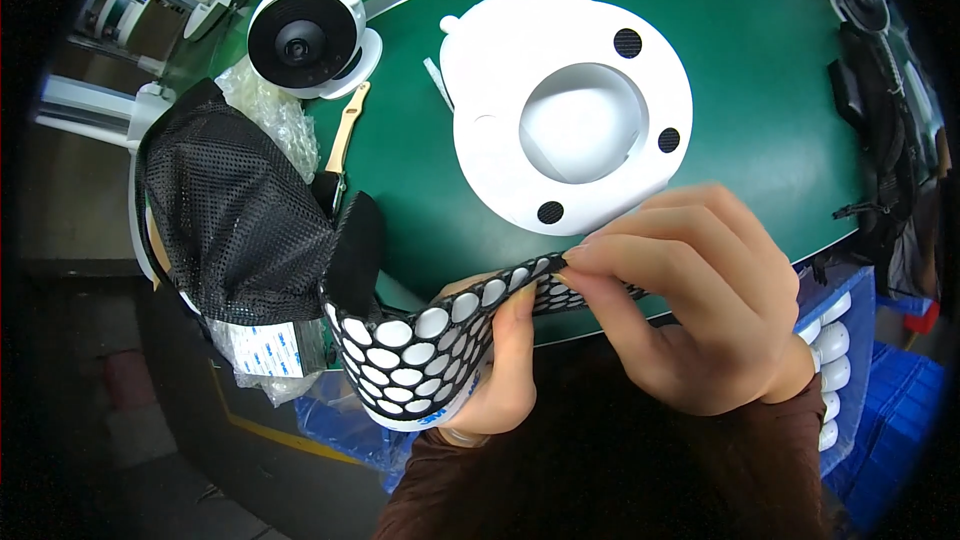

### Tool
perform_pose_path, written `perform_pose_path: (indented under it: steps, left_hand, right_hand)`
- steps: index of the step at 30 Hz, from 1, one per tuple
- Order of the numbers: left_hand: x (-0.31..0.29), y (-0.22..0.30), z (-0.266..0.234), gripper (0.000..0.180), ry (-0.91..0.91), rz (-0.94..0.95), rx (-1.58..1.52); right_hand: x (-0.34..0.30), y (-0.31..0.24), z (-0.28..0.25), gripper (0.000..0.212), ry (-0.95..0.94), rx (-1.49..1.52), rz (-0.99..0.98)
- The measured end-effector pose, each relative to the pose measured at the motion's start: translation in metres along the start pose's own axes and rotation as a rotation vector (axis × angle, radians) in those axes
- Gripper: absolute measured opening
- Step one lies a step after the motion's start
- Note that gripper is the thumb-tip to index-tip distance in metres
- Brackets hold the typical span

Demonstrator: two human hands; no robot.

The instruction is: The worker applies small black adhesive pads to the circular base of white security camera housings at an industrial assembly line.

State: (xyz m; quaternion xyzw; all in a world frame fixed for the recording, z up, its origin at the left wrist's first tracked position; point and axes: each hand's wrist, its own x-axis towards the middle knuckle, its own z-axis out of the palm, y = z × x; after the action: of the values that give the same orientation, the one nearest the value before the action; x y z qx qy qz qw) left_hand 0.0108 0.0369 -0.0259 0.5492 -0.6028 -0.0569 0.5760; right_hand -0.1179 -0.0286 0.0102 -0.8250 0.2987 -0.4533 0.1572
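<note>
My left hand (503, 380) is closed on a bent sheet of stickers (405, 360), a black lattice with rows of white circles. Its thumb presses on the face of the sheet. At the sheet's upper edge, my right hand (700, 300) pinches thumb and forefinger together on the black edge; whether a loose sticker is between the fingertips I cannot make out. Beyond both hands, a white rounded plastic part (500, 70) with a large round opening lies on the green table (760, 130). Three round black textured pads (550, 212) sit around the opening.
At the back left stands a white device with a round black front (305, 40). A wooden-handled brush (350, 125), clear bubble wrap (270, 105) and a black mesh bag (230, 210) are nearby. White rounded parts (832, 370) fill a blue-lined bin at right.
</note>
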Motion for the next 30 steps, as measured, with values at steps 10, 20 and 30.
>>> perform_pose_path:
  steps: [10, 20, 30]
  left_hand:
    - [-0.004, -0.006, -0.001, 0.044, 0.099, -0.038, -0.01]
    - [0.017, -0.007, 0.008, 0.039, 0.124, -0.14, -0.51]
    - [0.02, -0.013, -0.002, 0.043, -0.019, -0.111, -0.464]
  right_hand:
    - [0.003, -0.001, 0.005, 0.025, 0.002, 0.014, 0.014]
    - [0.042, 0.0, -0.022, 0.01, -0.036, -0.472, -0.244]
    - [0.063, -0.005, 0.005, 0.006, -0.069, -0.194, -0.073]
